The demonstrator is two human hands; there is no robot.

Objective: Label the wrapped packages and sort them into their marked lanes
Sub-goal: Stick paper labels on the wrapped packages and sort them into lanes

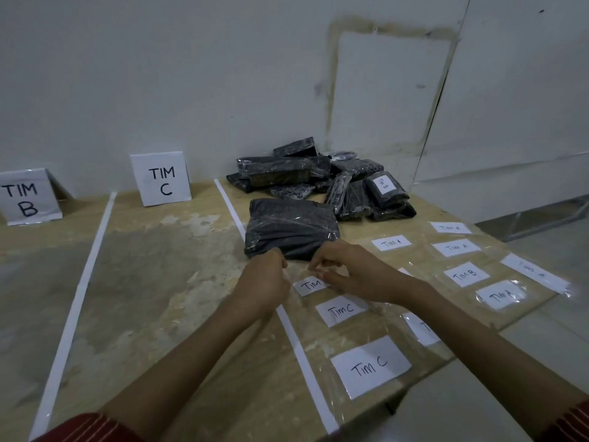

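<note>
both hands work at the near edge of a wrapped package [291,229], a dark bundle in clear film lying flat on the worktop [178,282] just right of a white tape line [296,342]. the left hand [263,277] is curled with its fingertips drawn together at the package's near left corner, apparently pinching a bit of clear film or tape, though the glare makes it hard to be sure. the right hand [345,271] has thumb and forefinger pressed together over a paper label [310,285] that reads "tim" with the last letter covered; the grip pinches at the label's upper right edge.

nearer the camera lie two more labels reading "tim c" [342,310] and [371,366], each under clear film. to the right, further slips marked "tim a" [391,243] and "tim b" [466,274] lie apart in rows on the worktop.

behind the package sits a heap of dark wrapped packages [318,178] against the wall, one of them already carrying a "tim b" label [382,183]. two standing cards mark lanes: "tim c" [161,178] left of the tape line, and "tim b" [27,197] further left beyond a second tape line [79,298]. both lanes in front of the cards are bare worktop. red striped sleeves [92,429] show at the bottom corners.
</note>
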